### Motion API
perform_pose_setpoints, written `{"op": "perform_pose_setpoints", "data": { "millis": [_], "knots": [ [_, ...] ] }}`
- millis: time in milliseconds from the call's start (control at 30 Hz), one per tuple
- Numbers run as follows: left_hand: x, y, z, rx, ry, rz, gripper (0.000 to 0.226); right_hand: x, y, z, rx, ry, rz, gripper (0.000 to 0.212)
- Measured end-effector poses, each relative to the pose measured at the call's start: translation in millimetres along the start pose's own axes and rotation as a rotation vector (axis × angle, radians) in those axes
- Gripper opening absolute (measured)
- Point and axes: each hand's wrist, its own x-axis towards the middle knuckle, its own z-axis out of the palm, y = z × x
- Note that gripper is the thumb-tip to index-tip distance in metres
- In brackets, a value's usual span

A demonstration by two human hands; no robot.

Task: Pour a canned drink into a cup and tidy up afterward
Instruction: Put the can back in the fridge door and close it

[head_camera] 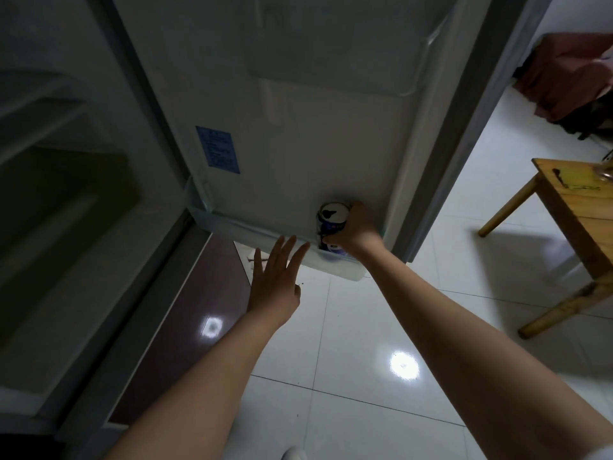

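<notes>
A blue and white drink can [332, 218] stands in the bottom shelf [341, 270] of the open fridge door [298, 144], its top showing an open mouth. My right hand [356, 232] is wrapped around the can from the right side. My left hand [277, 277] hovers flat with fingers spread, just left of the can and in front of the shelf, holding nothing. No cup is clearly in view.
The dark fridge interior [59, 210] fills the left side. A wooden table [577, 207] stands at the right with a yellow item [578, 179] on it. White glossy floor tiles [381, 327] lie below; red cloth [570, 78] sits far right.
</notes>
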Motion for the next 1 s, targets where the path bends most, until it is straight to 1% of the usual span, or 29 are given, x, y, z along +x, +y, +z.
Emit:
{"op": "perform_pose_setpoints", "data": {
  "millis": [200,400,533,600,700,800,900,1000],
  "knots": [
    [-7.7,3.9,-1.6,-0.035,0.028,-0.037,0.080,-10.0,-2.7,5.3,-0.055,-0.019,-0.009,0.071],
    [-15.8,10.8,-5.0,-0.045,0.003,-0.096,0.076,-20.7,-7.9,1.5,-0.124,-0.119,-0.017,0.076],
    [-22.7,17.1,-7.0,-0.044,-0.009,-0.139,0.077,-38.6,-12.1,-9.0,-0.081,-0.149,-0.061,0.063],
    [-28.1,20.6,-7.9,-0.035,0.003,-0.152,0.077,-53.8,-12.7,-17.7,-0.047,-0.110,-0.128,0.059],
    [-35.3,29.8,-9.5,-0.033,0.038,-0.184,0.073,-84.3,-10.1,-35.8,-0.021,-0.032,-0.298,0.058],
    [-39.8,46.5,-10.9,-0.029,0.072,-0.190,0.067,-109.2,4.7,-53.6,0.000,0.042,-0.421,0.053],
    [-42.5,64.6,-9.0,-0.052,0.099,-0.164,0.065,-120.1,31.8,-66.6,0.027,0.136,-0.460,0.047],
    [-45.3,80.6,-5.7,-0.060,0.146,-0.141,0.066,-126.2,55.1,-81.0,0.092,0.253,-0.429,0.034]
  ]
}}
